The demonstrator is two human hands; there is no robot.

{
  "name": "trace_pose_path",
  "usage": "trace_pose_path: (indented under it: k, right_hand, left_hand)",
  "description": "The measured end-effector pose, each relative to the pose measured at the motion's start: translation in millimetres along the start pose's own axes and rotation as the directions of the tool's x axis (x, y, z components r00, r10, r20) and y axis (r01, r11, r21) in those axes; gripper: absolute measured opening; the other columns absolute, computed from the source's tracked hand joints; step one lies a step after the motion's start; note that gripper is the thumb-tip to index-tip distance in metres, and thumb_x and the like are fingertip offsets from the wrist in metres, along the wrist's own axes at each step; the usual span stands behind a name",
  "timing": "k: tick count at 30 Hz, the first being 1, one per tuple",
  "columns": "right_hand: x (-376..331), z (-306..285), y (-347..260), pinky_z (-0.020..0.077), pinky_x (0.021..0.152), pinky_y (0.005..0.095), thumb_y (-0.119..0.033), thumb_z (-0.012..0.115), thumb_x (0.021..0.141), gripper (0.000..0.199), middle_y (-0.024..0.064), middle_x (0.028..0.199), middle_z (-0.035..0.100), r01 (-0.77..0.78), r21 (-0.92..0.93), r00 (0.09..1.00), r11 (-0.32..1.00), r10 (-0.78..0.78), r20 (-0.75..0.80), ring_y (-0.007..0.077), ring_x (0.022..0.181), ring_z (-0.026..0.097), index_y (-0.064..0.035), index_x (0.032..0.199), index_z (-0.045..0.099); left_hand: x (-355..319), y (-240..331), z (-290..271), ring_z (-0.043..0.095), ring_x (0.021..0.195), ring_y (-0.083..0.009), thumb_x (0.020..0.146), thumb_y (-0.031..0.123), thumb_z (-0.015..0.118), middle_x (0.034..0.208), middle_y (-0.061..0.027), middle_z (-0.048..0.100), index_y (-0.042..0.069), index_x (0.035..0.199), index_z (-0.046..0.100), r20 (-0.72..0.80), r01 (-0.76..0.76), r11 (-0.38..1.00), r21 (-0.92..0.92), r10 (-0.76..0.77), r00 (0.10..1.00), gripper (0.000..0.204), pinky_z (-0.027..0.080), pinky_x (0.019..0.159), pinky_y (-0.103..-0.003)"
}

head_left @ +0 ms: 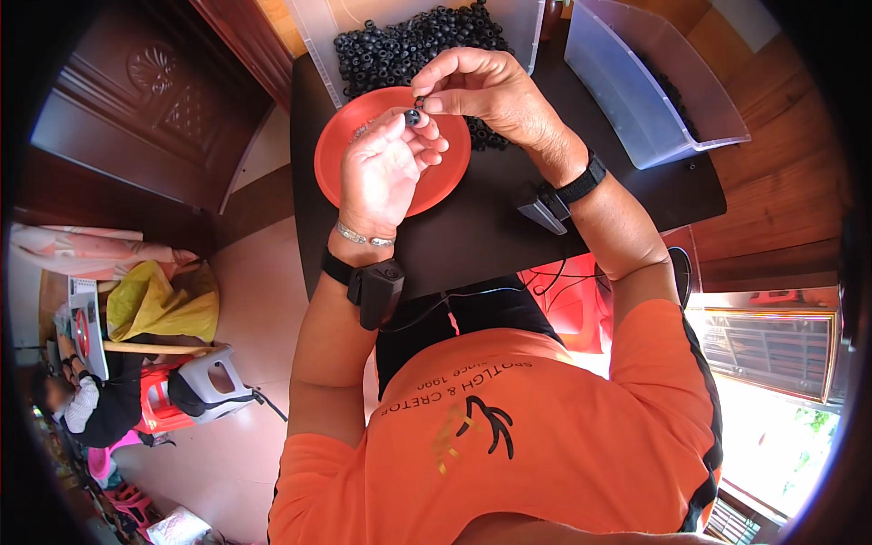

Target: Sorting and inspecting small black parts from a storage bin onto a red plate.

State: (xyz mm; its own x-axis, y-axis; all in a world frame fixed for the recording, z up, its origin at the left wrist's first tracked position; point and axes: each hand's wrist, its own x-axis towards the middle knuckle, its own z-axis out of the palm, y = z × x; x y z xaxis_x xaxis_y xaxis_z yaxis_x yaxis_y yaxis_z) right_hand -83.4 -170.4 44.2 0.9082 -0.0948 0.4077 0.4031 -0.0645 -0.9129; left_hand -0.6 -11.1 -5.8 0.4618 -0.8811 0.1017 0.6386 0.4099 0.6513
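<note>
Over an orange plate, my left hand is turned palm up, its thumb and fingertips closed on a small black rounded piece. My right hand reaches across from the right. Its thumb and index finger pinch a tiny dark piece, just above the black one; I cannot tell whether the two touch. Small pale bits lie on the plate beside my left thumb. Behind the plate, a clear plastic bin holds a heap of small black ring-like parts, some of them spread toward the plate.
A second clear bin stands at the right of the dark table, with black parts inside. Thin cables run near the table's front edge. Another person sits far left, near a grey and red stool.
</note>
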Motion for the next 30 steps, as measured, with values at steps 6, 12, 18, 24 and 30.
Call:
trace_pose_path:
  k: [6, 12, 18, 24, 30]
  right_hand:
    - [-2, 3, 0, 0.0501, 0.080, 0.0234, 0.008, 0.063, 0.080, 0.016, 0.0019, 0.090, 0.063, -0.003, -0.039, 0.999, 0.999, 0.005, 0.040, 0.0095, 0.087, 0.061, -0.0021, 0.093, 0.066]
    - [-2, 7, -1, 0.0521, 0.073, 0.0235, 0.006, 0.061, 0.082, 0.015, 0.0039, 0.084, 0.065, 0.191, -0.298, 0.982, 0.935, -0.180, 0.062, 0.0097, 0.077, 0.063, -0.0001, 0.094, 0.066]
    - [-3, 9, 1, 0.0526, 0.067, 0.0226, 0.004, 0.062, 0.083, 0.014, 0.0045, 0.082, 0.065, 0.114, -0.080, 0.993, 0.990, -0.111, 0.040, 0.0098, 0.073, 0.063, -0.0006, 0.095, 0.066]
    - [-2, 14, 0, 0.0524, 0.065, 0.0225, 0.004, 0.062, 0.084, 0.012, 0.0038, 0.079, 0.065, 0.015, 0.049, 1.000, 0.999, -0.014, -0.013, 0.0101, 0.070, 0.063, -0.0008, 0.094, 0.066]
    - [-2, 10, 8, 0.0500, 0.077, 0.0242, 0.003, 0.064, 0.082, 0.014, 0.0039, 0.092, 0.062, 0.105, -0.156, 0.994, 0.982, -0.107, -0.001, 0.0113, 0.085, 0.061, -0.0007, 0.096, 0.065]
  left_hand:
    - [1, -1, -1, 0.061, 0.081, -0.0227, 0.090, 0.021, 0.050, 0.087, -0.0090, 0.061, 0.003, 0.095, 0.059, -0.013, 0.024, 0.999, -0.021, -0.024, 1.000, 0.021, 0.047, 0.073, -0.032]
    - [1, -3, -3, 0.062, 0.081, -0.0239, 0.090, 0.020, 0.050, 0.086, -0.0097, 0.061, 0.002, 0.096, 0.059, -0.054, 0.052, 0.997, -0.051, -0.055, 0.997, 0.021, 0.048, 0.072, -0.032]
    - [1, -4, 0, 0.061, 0.081, -0.0247, 0.090, 0.021, 0.050, 0.086, -0.0104, 0.061, 0.001, 0.097, 0.059, -0.004, 0.028, 0.997, -0.065, -0.028, 1.000, 0.023, 0.047, 0.073, -0.033]
    - [0, -3, -1, 0.061, 0.082, -0.0255, 0.091, 0.021, 0.049, 0.086, -0.0112, 0.061, 0.001, 0.097, 0.058, 0.002, 0.012, 0.997, -0.082, -0.012, 1.000, 0.023, 0.047, 0.074, -0.033]
    - [1, -3, -4, 0.060, 0.082, -0.0247, 0.090, 0.022, 0.050, 0.088, -0.0114, 0.061, 0.002, 0.098, 0.058, 0.002, 0.007, 0.995, -0.096, -0.007, 1.000, 0.023, 0.047, 0.075, -0.034]
